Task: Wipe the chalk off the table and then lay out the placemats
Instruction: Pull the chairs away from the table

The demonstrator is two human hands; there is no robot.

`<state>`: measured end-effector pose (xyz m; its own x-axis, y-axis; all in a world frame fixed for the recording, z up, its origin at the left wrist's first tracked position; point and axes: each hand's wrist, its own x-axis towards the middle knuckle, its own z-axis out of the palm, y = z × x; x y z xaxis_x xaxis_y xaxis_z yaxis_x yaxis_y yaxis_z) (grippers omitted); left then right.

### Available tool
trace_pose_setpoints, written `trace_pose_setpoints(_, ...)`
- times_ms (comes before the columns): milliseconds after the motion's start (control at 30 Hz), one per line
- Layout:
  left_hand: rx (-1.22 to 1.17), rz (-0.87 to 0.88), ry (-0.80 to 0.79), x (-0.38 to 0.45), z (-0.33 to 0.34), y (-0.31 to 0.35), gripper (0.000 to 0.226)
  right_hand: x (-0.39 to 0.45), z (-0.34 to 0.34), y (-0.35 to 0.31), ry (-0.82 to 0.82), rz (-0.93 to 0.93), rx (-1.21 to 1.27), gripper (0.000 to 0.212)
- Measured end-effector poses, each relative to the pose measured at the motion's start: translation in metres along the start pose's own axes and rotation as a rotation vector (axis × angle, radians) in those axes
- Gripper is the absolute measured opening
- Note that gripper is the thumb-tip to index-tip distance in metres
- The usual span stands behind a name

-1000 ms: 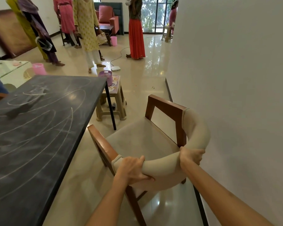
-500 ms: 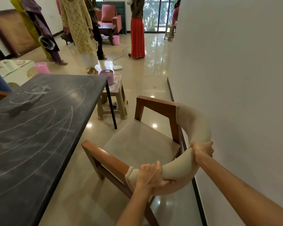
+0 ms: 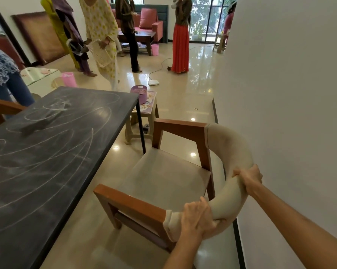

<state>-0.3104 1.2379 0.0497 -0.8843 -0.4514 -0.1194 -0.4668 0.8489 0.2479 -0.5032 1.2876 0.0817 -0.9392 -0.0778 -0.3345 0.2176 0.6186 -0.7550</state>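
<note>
The black table (image 3: 47,171) fills the left of the head view, its top covered in white chalk loops and smears. A dark eraser-like block (image 3: 35,126) lies on its far part. To the table's right stands a wooden chair (image 3: 169,171) with a beige seat and a curved padded backrest. My left hand (image 3: 197,216) grips the backrest's near end. My right hand (image 3: 248,176) grips the same backrest further round, close to the white wall. A patterned mat (image 3: 147,104) lies on a small stool (image 3: 142,123) past the table's corner.
A white wall (image 3: 290,113) runs close along the right. A purple basket (image 3: 139,93) stands on the stool. Several people stand on the glossy floor beyond. A pink bucket (image 3: 68,79) and a glass table (image 3: 37,74) sit at the far left. A white device with a cable (image 3: 153,82) lies on the floor.
Both hands have pulled the chair away from the table toward the wall, turning it. The people in the background have shifted.
</note>
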Motion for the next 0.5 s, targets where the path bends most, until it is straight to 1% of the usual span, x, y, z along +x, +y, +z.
trace_pose_setpoints(33,-0.012,-0.013,-0.007,0.006,-0.003,0.002,0.064,0.007,0.001,-0.004,-0.015,-0.012,0.004,0.059)
trace_pose_setpoints(167,-0.033,-0.006,0.033,0.032,-0.008,0.01,0.082,0.033,0.006,-0.021,-0.052,-0.062,0.013,0.056)
trace_pose_setpoints(267,-0.061,0.02,0.057,0.053,-0.008,0.013,0.087,0.053,0.009,-0.032,-0.049,-0.076,0.005,0.055)
trace_pose_setpoints(400,-0.049,0.072,0.073,0.083,0.002,0.015,0.082,0.08,0.012,-0.046,-0.036,-0.075,-0.012,0.055)
trace_pose_setpoints(500,-0.06,0.078,0.06,0.107,0.004,0.022,0.07,0.104,0.012,-0.055,-0.036,-0.092,-0.048,0.054)
